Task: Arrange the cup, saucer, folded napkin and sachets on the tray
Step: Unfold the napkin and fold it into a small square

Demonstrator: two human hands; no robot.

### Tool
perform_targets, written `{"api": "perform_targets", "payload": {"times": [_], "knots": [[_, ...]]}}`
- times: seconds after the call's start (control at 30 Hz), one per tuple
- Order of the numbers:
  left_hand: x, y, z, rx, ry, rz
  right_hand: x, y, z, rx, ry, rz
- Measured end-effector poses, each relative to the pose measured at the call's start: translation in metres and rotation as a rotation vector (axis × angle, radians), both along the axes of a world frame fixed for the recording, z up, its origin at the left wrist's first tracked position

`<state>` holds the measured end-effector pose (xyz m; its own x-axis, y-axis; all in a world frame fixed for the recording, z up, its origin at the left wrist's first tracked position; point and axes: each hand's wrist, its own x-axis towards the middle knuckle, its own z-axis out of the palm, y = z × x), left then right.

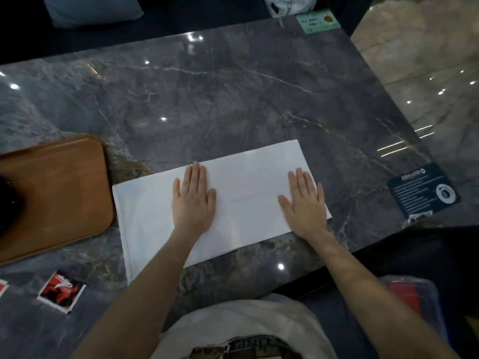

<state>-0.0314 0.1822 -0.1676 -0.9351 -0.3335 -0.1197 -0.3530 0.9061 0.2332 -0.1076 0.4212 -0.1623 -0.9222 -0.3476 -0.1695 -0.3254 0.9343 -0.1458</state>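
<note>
Napkin [233, 203], white and folded into a long strip, lies on the grey marble worktop [233, 99] just right of the brown tray [57, 193]. We press both hands flat on it, fingers straight: left hand [193, 200] mid-strip, right hand [304, 203] near its right end. Red sachets [62, 291] lie left, below the tray.

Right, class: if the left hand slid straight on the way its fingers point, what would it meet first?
The left hand lies flat on the white napkin, fingers pointing away. It would cross the napkin's far edge, then bare marble table; the way looks free as far as the picture shows.
</note>
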Motion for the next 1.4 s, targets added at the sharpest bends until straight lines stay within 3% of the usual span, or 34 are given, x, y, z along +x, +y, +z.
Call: {"api": "perform_targets", "payload": {"times": [0.17, 0.33, 0.57, 0.7, 0.77, 0.93, 1.1, 1.2, 1.3, 1.4], "knots": [[-0.002, 0.001, 0.001, -0.018, -0.041, 0.004, -0.006, -0.001, 0.010, -0.132, -0.041, -0.049], [0.006, 0.022, 0.009, 0.014, -0.004, -0.018, -0.016, -0.018, 0.027, -0.291, 0.055, -0.319], [0.015, 0.065, 0.008, 0.121, 0.021, -0.069, -0.037, -0.031, 0.044, -0.123, -0.153, -0.542], [0.016, 0.069, 0.003, 0.104, 0.009, -0.070, -0.046, -0.028, 0.045, -0.296, -0.290, -0.607], [0.016, 0.069, 0.003, 0.098, -0.008, -0.074, -0.047, -0.028, 0.047, -0.384, -0.340, -0.616], [0.017, 0.068, 0.003, 0.093, 0.004, -0.085, -0.052, -0.027, 0.062, -0.352, -0.401, -0.464], [0.015, 0.067, 0.009, 0.153, -0.060, -0.085, -0.048, -0.036, 0.104, -0.540, -0.463, -0.370], [0.004, 0.053, 0.027, 0.486, -0.174, -0.015, -0.035, -0.050, 0.130, -0.679, -0.553, -0.289], [0.002, 0.037, 0.066, 1.030, 0.024, 0.259, -0.019, -0.079, 0.141, -0.772, -0.596, -0.199], [0.009, 0.027, 0.110, 1.353, 0.151, 0.427, -0.004, -0.113, 0.141, -0.794, -0.599, -0.111]]}}
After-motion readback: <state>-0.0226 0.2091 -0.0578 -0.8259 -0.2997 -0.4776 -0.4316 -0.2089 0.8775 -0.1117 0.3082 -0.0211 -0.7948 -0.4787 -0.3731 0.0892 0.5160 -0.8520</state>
